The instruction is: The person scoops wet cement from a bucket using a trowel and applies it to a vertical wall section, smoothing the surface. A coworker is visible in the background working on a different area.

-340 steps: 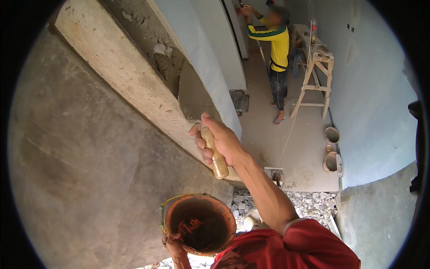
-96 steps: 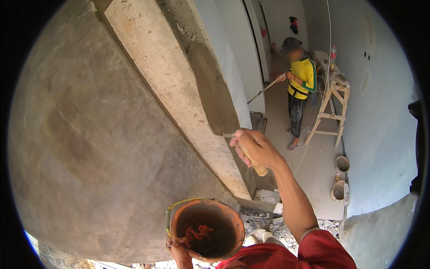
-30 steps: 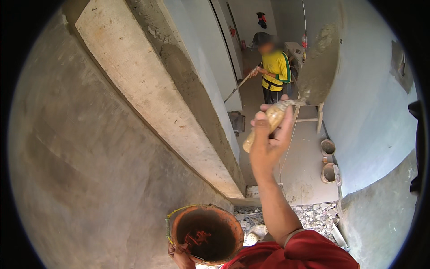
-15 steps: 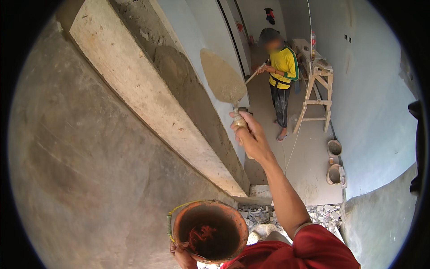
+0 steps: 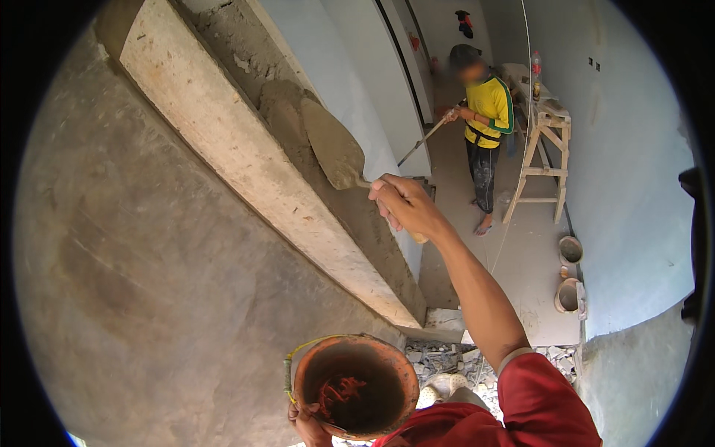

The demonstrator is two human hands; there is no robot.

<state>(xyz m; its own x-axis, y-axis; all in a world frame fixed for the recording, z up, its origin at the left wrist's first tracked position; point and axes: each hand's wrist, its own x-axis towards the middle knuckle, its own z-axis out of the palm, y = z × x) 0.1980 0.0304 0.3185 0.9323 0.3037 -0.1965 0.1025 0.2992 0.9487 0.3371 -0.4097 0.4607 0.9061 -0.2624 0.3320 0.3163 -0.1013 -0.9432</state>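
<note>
My right hand (image 5: 406,205) grips the wooden handle of a trowel (image 5: 331,141), whose grey blade lies over a recessed strip of grey mortar (image 5: 380,261) along the wall edge. The blade appears to touch the mortar, rough toward the top and smoother lower down. Beside the strip runs a long pale, board-like edge (image 5: 246,175). My left hand (image 5: 304,421), at the lower edge, is closed on the rim and cord handle of an orange bucket (image 5: 395,372) with dark contents and some red bits inside.
A co-worker (image 5: 484,108) in yellow holds a pole (image 5: 424,141) beside a wooden trestle (image 5: 550,167) with bottles on it. A thin line hangs down the passage. Two small containers (image 5: 567,294) stand by the right wall (image 5: 625,186). Rubble (image 5: 462,357) lies around my feet below the floor edge.
My right hand has swung the trowel from the right, past the blue wall edge, down and left onto the mortar strip. My left hand still holds the bucket, slightly further right in view.
</note>
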